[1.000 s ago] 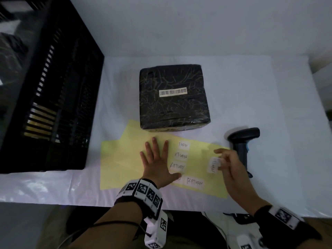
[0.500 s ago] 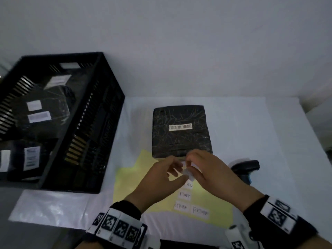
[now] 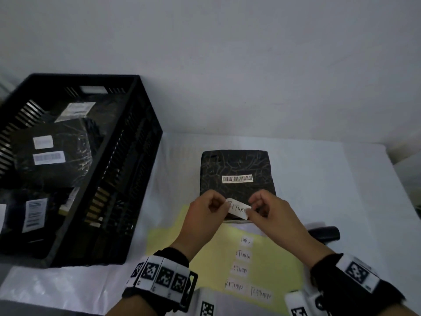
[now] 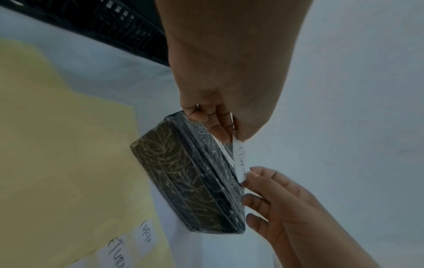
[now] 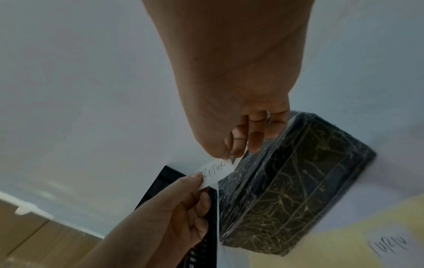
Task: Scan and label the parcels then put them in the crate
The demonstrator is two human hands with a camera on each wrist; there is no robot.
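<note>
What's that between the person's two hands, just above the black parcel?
A white RETURN label, pinched by the left hand and right hand; the head view shows it.

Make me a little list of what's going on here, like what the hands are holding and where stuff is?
left hand: pinches left end of the RETURN sticker
right hand: pinches its right end
sticker position: above near edge of the black parcel, not stuck yet
parcel: on table, barcode label on top
crate: left of parcel, holds labelled parcels
yellow sheet: more RETURN stickers
scanner: on table, right
</note>
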